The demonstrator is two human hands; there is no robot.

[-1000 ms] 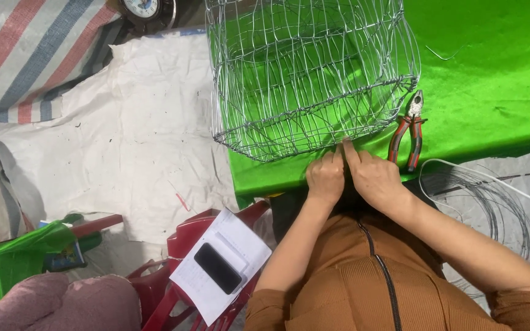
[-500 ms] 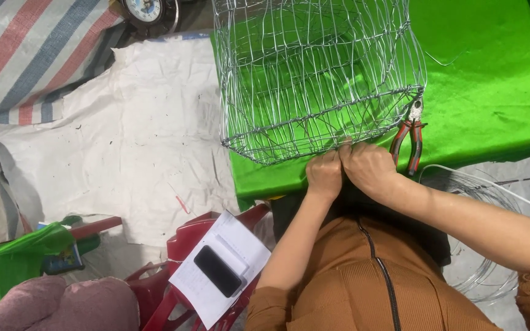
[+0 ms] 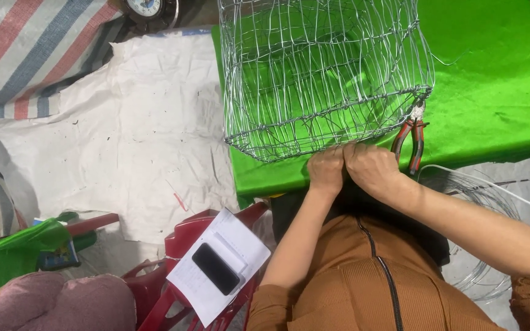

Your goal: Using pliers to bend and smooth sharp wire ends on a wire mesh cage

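A silver wire mesh cage [image 3: 323,73] stands on a table draped in bright green cloth [image 3: 492,92]. My left hand [image 3: 326,170] and my right hand [image 3: 372,168] press together at the cage's near bottom rim, fingers curled on the wire there. Red-handled pliers [image 3: 413,141] lie on the green cloth just right of my right hand, their jaws at the cage's corner. My brown sleeves and top fill the lower right.
A coil of bare wire [image 3: 486,245] lies on the floor at the right. A red plastic stool [image 3: 173,276] at lower centre carries white paper and a black phone [image 3: 215,268]. White sacking [image 3: 124,135] and a striped tarp [image 3: 32,49] cover the floor at left.
Both hands stay at the cage's near rim. The cage and pliers sit slightly further right in the view, and my right forearm has swung outward.
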